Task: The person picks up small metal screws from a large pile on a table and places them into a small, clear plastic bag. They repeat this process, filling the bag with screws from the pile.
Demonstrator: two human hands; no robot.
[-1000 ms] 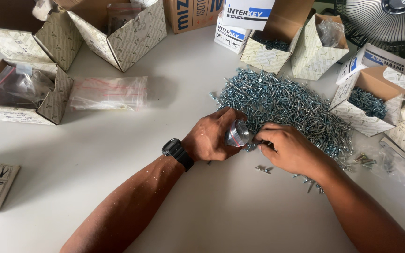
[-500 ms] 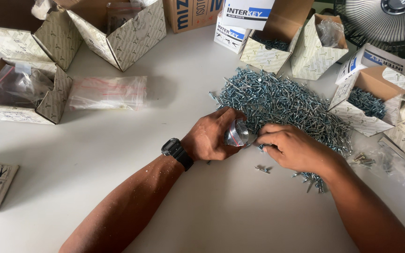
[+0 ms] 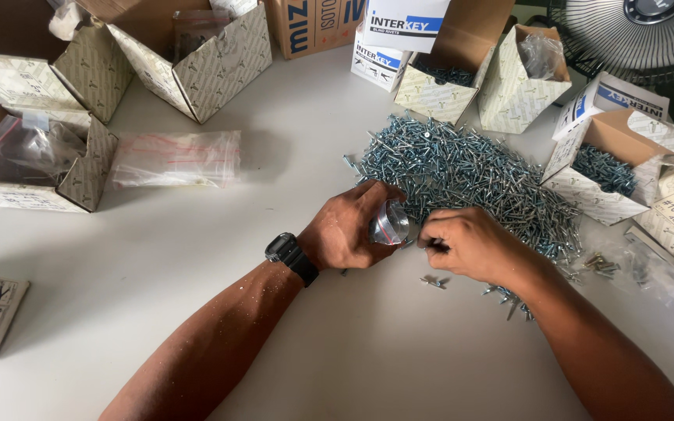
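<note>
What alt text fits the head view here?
A person's left hand holds a small clear plastic bag open on a white table while the right hand pinches small silver rivets beside it, at the edge of a large loose pile of silver rivets. Open patterned cardboard boxes and a stack of clear bags surround them.

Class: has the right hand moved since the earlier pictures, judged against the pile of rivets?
Barely. The right hand stays at the near edge of the rivet pile, beside the small bag.
</note>
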